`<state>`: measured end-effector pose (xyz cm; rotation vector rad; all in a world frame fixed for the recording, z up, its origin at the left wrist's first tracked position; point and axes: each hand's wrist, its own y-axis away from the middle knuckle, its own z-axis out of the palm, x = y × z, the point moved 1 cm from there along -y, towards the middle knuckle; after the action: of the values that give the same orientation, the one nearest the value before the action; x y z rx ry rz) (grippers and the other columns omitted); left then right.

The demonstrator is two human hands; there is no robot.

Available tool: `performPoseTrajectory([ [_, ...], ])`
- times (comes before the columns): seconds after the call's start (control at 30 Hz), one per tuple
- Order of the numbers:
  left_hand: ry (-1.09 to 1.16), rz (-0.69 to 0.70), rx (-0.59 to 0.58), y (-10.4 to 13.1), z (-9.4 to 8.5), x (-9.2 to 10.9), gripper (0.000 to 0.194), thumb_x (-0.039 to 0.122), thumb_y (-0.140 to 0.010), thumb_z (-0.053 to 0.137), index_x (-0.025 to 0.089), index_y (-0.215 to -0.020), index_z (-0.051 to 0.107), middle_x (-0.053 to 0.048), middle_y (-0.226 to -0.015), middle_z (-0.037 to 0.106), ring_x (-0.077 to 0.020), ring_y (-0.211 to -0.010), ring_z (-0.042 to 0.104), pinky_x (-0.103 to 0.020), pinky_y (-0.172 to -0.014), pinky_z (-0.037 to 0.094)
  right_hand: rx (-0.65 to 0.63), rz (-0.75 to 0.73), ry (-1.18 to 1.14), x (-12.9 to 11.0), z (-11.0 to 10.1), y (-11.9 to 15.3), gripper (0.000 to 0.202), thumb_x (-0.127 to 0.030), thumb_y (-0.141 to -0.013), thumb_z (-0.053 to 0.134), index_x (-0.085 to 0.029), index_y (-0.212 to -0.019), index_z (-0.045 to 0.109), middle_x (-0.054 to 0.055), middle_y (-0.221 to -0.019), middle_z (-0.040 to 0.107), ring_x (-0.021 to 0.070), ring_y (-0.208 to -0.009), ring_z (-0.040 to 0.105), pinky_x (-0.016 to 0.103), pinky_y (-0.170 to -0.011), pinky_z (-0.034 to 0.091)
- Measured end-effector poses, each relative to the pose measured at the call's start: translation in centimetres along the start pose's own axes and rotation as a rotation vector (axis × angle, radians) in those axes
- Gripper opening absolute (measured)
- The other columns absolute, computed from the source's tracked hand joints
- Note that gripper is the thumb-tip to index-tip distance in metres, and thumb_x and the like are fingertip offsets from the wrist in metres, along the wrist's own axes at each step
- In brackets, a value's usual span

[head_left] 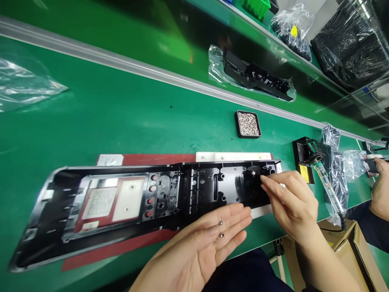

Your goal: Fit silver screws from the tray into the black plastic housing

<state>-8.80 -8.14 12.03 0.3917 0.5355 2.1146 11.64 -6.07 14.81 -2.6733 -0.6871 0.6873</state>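
Observation:
A long black plastic panel [127,202] lies face down on a red and white jig [234,156] on the green table. My left hand [203,243] is held palm up at the panel's near edge, with two small silver screws [221,228] resting on its fingers. My right hand [288,200] reaches over the panel's right end, its fingertips pinched together beside a screw hole; whether a screw sits between them is hidden.
A small black tray of screws [248,124] stands behind the panel. Farther back lies a black part in a plastic bag [252,75]. An electric screwdriver and bagged items [331,170] sit at right, where another person's hand [381,182] works. Cardboard boxes [349,247] stand below.

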Motion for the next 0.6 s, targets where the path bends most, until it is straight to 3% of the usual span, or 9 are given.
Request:
performPoseTrajectory([
  [0.13, 0.01, -0.021, -0.082, -0.2, -0.1, -0.1, 0.039, 0.039, -0.084, 0.051, 0.021, -0.118, 0.056, -0.007, -0.129, 0.048, -0.0252, -0.128, 0.034, -0.039, -0.111, 0.028, -0.034, 0.014, -0.213, -3.2, -0.6, -0.1, 0.02, -0.001, -0.088, 0.051, -0.008, -0.105, 0.057, 0.007, -0.096, 0.047, 0.0119, -0.086, 0.046, 0.024, -0.073, 0.04],
  [0.27, -0.008, -0.085, -0.141, 0.3, 0.9, 0.4, 0.041, 0.044, -0.085, 0.049, 0.022, -0.119, 0.054, -0.005, -0.131, 0.046, -0.0229, -0.129, 0.033, -0.037, -0.113, 0.02, -0.079, -0.033, -0.338, -5.4, 0.2, -0.6, 0.012, -0.004, -0.091, 0.049, -0.006, -0.1, 0.056, 0.007, -0.092, 0.047, 0.0106, -0.082, 0.045, 0.022, -0.069, 0.038],
  [0.4, 0.002, -0.083, -0.191, 0.5, 1.4, 0.6, 0.043, 0.045, -0.089, 0.041, 0.02, -0.122, 0.051, -0.003, -0.133, 0.044, -0.0216, -0.129, 0.033, -0.033, -0.112, 0.022, -0.054, 0.051, -0.346, -6.1, 1.3, -0.6, 0.008, -0.01, -0.094, 0.051, -0.005, -0.094, 0.057, 0.006, -0.092, 0.047, 0.0095, -0.079, 0.044, 0.021, -0.068, 0.037],
  [0.6, -0.102, -0.072, -0.182, 0.1, 0.2, -0.2, 0.041, 0.044, -0.088, 0.045, 0.024, -0.123, 0.05, -0.002, -0.134, 0.043, -0.0203, -0.128, 0.034, -0.032, -0.11, 0.027, -0.131, 0.148, -0.313, -6.3, 1.5, 0.2, 0.016, -0.014, -0.097, 0.046, -0.007, -0.092, 0.059, 0.005, -0.091, 0.047, 0.0101, -0.079, 0.043, 0.022, -0.07, 0.037],
])
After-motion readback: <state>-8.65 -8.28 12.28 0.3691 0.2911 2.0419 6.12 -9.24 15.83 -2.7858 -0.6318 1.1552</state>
